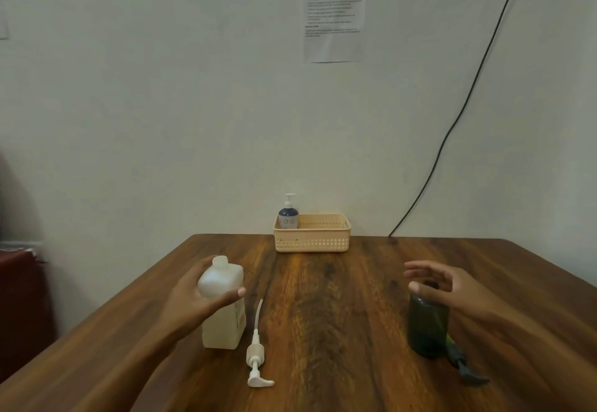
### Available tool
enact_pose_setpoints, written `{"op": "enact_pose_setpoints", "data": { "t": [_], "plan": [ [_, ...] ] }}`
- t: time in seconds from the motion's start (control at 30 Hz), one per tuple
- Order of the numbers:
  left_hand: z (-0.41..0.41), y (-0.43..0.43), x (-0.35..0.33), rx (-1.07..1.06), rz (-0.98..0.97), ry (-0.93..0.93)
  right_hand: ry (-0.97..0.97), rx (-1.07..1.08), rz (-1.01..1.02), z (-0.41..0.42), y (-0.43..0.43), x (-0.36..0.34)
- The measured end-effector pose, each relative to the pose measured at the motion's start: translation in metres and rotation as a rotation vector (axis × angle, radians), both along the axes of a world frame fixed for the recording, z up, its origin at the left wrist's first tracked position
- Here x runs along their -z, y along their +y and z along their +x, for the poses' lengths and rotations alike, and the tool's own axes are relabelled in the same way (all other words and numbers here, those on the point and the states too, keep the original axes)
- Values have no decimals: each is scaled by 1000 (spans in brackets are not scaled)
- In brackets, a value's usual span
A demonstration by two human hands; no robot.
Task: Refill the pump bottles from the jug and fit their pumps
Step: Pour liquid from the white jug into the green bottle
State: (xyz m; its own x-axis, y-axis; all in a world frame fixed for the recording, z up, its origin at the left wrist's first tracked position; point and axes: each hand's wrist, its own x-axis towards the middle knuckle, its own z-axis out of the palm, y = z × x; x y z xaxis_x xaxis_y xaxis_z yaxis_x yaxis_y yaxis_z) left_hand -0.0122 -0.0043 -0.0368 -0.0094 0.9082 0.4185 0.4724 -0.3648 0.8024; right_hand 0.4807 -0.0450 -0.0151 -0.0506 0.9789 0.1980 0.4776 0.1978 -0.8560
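Observation:
A translucent white square bottle (223, 321) stands upright with its neck uncapped at the left of the wooden table (323, 298). My left hand (197, 298) is wrapped around its upper part. Its white pump (256, 356) lies flat on the table just right of it. At the right a dark green round bottle (427, 327) stands upright without a pump. My right hand (442, 282) hovers over its neck with fingers spread, holding nothing. A dark green pump (465, 366) lies behind and right of that bottle. No jug is in view.
A beige perforated basket (312, 237) sits at the table's far edge against the wall, with a blue pump bottle (288, 216) standing in its left end. A black cable (458, 114) runs down the wall. A printed sheet (334, 14) hangs above.

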Motion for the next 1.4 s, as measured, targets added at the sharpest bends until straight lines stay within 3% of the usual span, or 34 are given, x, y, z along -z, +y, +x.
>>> {"op": "enact_pose_setpoints", "data": {
  "t": [0.3, 0.93, 1.4],
  "plan": [
    [2, -6, 23, -28, -28, -64, 126, -11, -88, 0, -13, 29],
    [5, -2, 21, -77, 7, -29, 326, 21, -4, -16, -17, 26],
    [55, 10, -70, 47, 201, -33, 145, -20, 194, -88, 12, -42]
  ]
}}
